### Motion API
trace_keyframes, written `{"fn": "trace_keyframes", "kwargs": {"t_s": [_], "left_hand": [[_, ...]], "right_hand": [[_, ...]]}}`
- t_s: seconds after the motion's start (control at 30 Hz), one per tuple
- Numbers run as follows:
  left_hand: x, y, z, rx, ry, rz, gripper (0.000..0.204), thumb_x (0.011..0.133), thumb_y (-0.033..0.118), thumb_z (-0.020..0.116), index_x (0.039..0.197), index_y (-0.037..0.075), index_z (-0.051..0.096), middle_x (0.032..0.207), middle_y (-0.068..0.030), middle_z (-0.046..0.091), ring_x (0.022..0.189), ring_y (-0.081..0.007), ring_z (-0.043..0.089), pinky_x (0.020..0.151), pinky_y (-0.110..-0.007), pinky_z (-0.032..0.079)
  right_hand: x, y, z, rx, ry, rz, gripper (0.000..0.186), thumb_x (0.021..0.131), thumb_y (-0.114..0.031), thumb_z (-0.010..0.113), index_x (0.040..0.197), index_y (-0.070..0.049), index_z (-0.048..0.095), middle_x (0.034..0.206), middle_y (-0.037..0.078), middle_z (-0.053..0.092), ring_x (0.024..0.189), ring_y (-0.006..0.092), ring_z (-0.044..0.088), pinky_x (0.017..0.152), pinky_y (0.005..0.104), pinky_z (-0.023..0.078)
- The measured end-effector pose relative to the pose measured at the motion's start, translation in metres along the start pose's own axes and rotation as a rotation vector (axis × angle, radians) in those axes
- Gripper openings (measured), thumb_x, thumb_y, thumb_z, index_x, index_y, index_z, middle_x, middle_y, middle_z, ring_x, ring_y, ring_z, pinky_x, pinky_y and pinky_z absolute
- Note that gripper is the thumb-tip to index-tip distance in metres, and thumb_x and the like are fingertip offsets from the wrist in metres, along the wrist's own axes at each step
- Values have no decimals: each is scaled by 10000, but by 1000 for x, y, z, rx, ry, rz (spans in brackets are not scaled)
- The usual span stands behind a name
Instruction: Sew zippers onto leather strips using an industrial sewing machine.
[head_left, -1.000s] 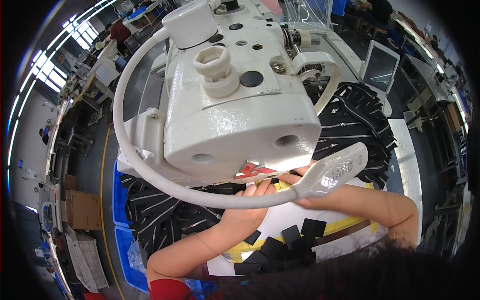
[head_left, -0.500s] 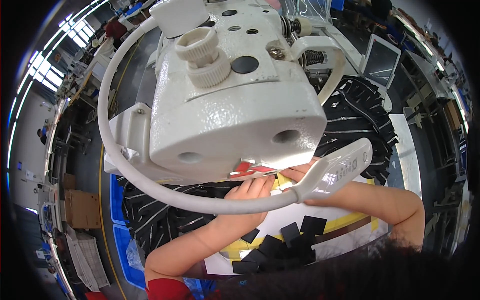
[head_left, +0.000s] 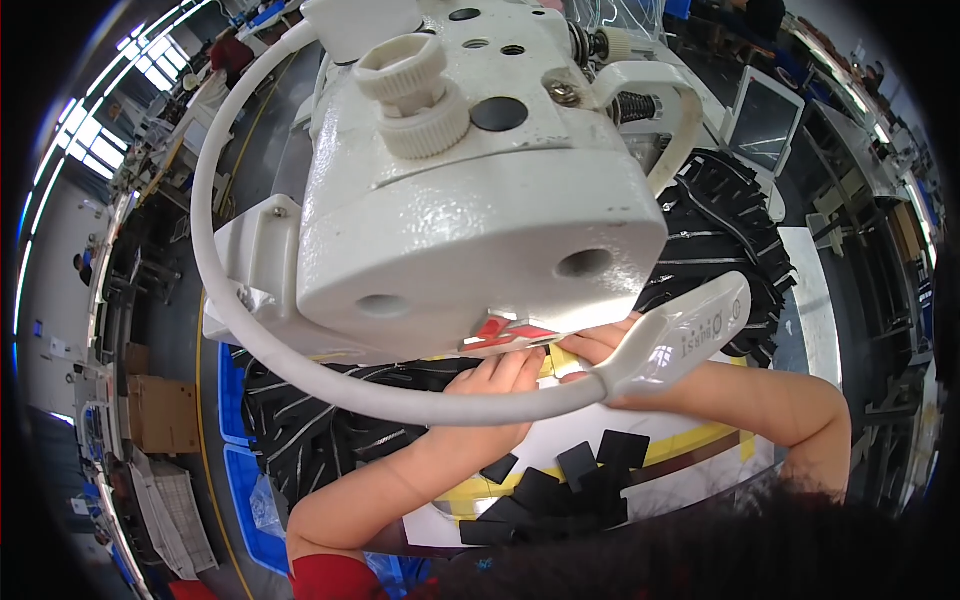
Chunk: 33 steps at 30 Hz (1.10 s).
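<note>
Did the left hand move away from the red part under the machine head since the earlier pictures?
No. The left hand stays just below the red part under the machine head.

Bright windows (head_left: 95,150), grey floor (head_left: 170,300), cardboard box (head_left: 150,412)

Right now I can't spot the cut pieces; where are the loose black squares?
Head view, low centre: the black squares lie on the white table, between both forearms, below the sewing machine head.

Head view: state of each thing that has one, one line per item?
Sewing machine head: upright, fills the middle of the view.
Lamp arm: curved round the machine, lamp over the hands.
Left hand: fingers under the machine head.
Right hand: fingers under the head, partly hidden.
Black pieces: loose, overlapping on the table.
Tablet screen: dark.
</note>
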<state>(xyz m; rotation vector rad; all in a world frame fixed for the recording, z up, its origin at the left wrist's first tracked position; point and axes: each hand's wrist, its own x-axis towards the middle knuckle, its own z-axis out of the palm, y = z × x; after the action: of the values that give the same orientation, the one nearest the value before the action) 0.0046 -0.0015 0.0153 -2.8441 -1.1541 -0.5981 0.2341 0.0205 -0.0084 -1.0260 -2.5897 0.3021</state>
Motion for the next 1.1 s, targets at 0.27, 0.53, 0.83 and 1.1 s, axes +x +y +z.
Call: {"fn": "trace_keyframes", "kwargs": {"t_s": [0.27, 0.53, 0.83, 1.1], "left_hand": [[-4, 2, -4, -26, -51, -72, 360, 754, 101, 612, 1082, -47, 607, 1026, -139, 610, 866, -236, 640, 672, -315, 541], [-12, -3, 3, 64, 7, -137, 347, 776, 142, 622, 1074, -37, 607, 1005, -145, 593, 889, -275, 624, 692, -347, 537], [-15, 0, 3, -7, 79, -113, 325, 753, 130, 642, 1057, 19, 624, 998, -75, 600, 899, -211, 603, 732, -299, 501], [-14, -3, 7, 8, 78, -97, 341, 739, 126, 656, 1060, 17, 617, 1028, -74, 592, 932, -217, 583, 735, -314, 491]], "right_hand": [[11, -1, -5, 101, 44, -48, 326, 823, -294, 637, 1040, -52, 641, 971, 113, 649, 848, 281, 641, 742, 406, 504], [46, -5, -28, 336, 152, -173, 428, 804, -278, 652, 1150, -30, 606, 1134, 189, 595, 1069, 360, 562, 931, 445, 428], [27, 9, -18, 191, 136, -75, 412, 806, -250, 648, 1166, -55, 602, 1133, 165, 602, 1076, 359, 556, 943, 431, 423], [27, 22, -2, -241, 308, -29, 440, 684, -255, 692, 1072, -66, 608, 844, 58, 536, 730, 209, 529, 642, 368, 399]]}}
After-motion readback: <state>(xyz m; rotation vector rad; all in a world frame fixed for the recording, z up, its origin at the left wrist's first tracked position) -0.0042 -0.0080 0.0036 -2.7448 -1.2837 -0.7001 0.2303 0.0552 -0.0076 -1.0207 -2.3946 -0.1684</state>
